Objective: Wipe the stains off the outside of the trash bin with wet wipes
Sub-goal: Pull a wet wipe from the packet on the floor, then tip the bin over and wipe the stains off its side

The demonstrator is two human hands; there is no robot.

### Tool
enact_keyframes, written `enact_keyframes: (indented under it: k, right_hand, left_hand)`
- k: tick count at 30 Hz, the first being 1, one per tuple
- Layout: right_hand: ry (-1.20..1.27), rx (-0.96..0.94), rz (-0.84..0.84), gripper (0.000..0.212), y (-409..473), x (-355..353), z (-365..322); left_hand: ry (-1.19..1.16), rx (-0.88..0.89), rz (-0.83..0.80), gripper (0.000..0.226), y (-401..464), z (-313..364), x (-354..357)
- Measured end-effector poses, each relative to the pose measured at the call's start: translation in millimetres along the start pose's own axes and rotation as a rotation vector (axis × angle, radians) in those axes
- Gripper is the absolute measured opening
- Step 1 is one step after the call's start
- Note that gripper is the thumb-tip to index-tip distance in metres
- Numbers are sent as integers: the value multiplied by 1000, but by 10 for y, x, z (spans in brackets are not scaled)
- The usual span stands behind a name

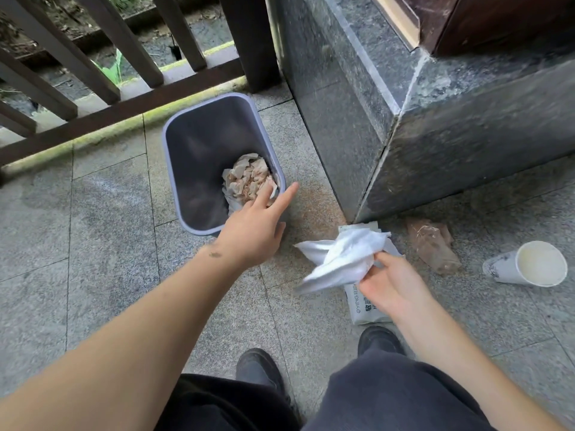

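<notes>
On the stone-tiled floor beside a dark railing (102, 85) and a polished stone pillar base (435, 126) stands the grey trash bin (174, 169), upright, with crumpled stained paper (249, 178) lying at its bottom. The left hand (252, 234) reaches over the bin's near corner with fingers spread and the index finger extended; it holds nothing, and whether it touches the rim cannot be told. The right hand (392, 284) is pinched on a white wet wipe (339, 256), bunched and partly unfolded, held above the wipe packet (364, 303) that lies on the floor just by the person's shoe (379, 340). A tipped paper cup (529, 264) and a brownish crumpled wrapper (432, 244) lie near the pillar, apart from the bin.

Judging by this, the step in hand is readying a fresh wipe and steadying the bin; the wiping itself looks not yet begun. The next move likely calls for the left hand to grip the rim firmly while the right brings the wipe across to the outer wall, perhaps tilting the bin so its stained sides, hidden from this view, become reachable.
</notes>
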State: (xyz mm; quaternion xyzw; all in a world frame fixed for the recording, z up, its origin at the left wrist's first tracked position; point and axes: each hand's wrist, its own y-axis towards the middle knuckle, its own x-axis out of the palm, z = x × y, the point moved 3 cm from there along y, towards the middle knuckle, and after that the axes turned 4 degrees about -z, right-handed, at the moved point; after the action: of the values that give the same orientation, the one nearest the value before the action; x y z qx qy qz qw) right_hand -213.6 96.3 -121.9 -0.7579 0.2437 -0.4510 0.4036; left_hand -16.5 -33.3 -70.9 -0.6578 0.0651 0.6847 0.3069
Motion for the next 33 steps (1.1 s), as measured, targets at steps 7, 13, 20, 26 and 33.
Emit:
enact_keyframes:
  k: [7,13,20,26,33]
  right_hand:
    - [-24,57,-91,37,-132,107,12]
    - [-22,31,-209,50,-318,357,-83]
    - [-64,7,-371,48,-554,699,-218]
    - [-158,-137,-396,19,-560,870,-248]
    - [-323,-315,-316,34,-394,880,-118]
  left_hand:
    - [126,-72,-63,92,158,33,-81]
    - [-63,-116,32,80,-18,-109,-366]
    - [-528,-204,218,54,-416,-429,-656]
    - [-797,-332,267,48,-534,-632,-547]
    - [-1020,-461,285,48,-493,-702,-335]
